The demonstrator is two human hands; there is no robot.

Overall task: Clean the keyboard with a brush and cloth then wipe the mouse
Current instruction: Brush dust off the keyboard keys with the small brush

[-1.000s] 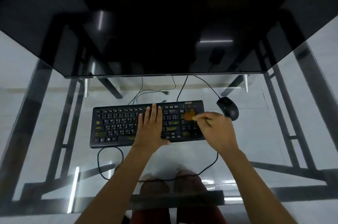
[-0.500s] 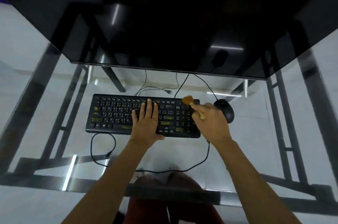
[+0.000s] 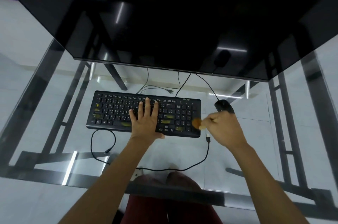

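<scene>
Black and flat on the glass desk point(image 3: 54, 132), the keyboard point(image 3: 117, 112) sits steady under our spread left hand point(image 3: 146, 123) while our right hand point(image 3: 224, 128) pinches what seems a light, soft-bristled brush point(image 3: 197, 123) at its numpad edge.

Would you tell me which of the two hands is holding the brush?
The right hand, beside the keyboard's right end, grips the brush; the left hand rests flat on the keys, fingers straight.

Dim overall — strip-light glare streaks the glass desk point(image 3: 54, 106), edges bow, and the right hand point(image 3: 222, 128) looks perhaps motion-blurred.
</scene>
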